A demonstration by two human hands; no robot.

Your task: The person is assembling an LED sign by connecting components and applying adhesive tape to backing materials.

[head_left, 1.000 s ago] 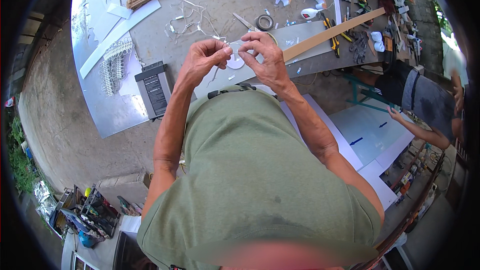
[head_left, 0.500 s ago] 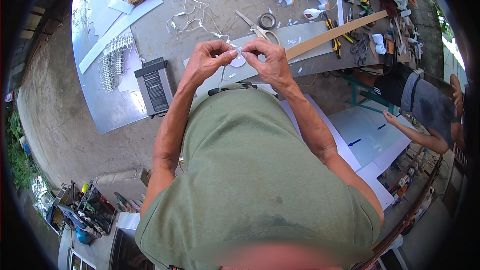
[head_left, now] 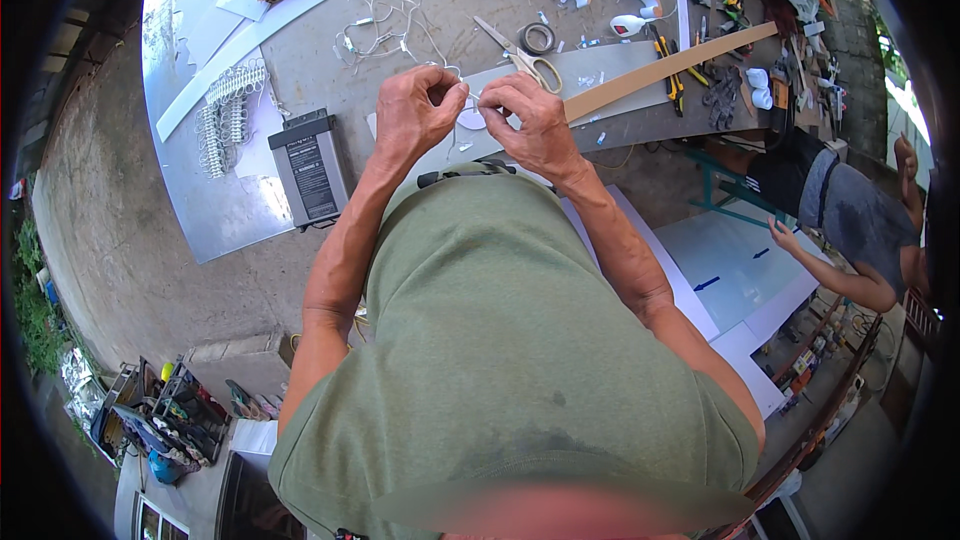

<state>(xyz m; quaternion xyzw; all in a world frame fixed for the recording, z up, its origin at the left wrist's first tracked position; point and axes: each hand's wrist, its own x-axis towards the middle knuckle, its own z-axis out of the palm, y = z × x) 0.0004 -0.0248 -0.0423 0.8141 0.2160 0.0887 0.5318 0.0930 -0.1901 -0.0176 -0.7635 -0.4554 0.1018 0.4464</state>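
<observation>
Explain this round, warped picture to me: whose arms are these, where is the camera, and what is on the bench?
There is no machine here. A wide lens worn on a person's head looks down, so the green shirt fills the lower part and straight edges bend. The left hand and right hand meet above the bench, pinching a thin white wire between the fingertips. Just beyond lie scissors and a tape roll. A tangle of wires sits further back, a black box to the left, and a long wooden strip to the right. Another person works at the right edge.
</observation>
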